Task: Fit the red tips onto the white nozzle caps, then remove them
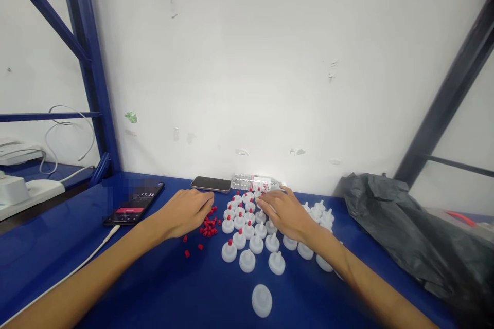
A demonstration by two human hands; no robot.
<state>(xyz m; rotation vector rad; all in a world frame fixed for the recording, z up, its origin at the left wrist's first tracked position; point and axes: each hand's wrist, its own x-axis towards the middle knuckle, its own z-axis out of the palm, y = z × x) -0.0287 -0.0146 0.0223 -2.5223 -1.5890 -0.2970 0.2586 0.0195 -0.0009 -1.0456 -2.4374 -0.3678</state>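
Several white nozzle caps stand in a cluster on the blue table, many with a small red tip on top. A pile of loose red tips lies just left of the cluster. My left hand rests knuckles up beside the red tips, its fingers curled under and their contents hidden. My right hand lies over the right part of the cluster, fingers pinched at a white cap near the back row. One cap sits alone toward me.
A phone with a lit screen and white cable lies at left. A second phone and a lying water bottle are by the wall. A black plastic bag fills the right side. Blue shelf posts stand left.
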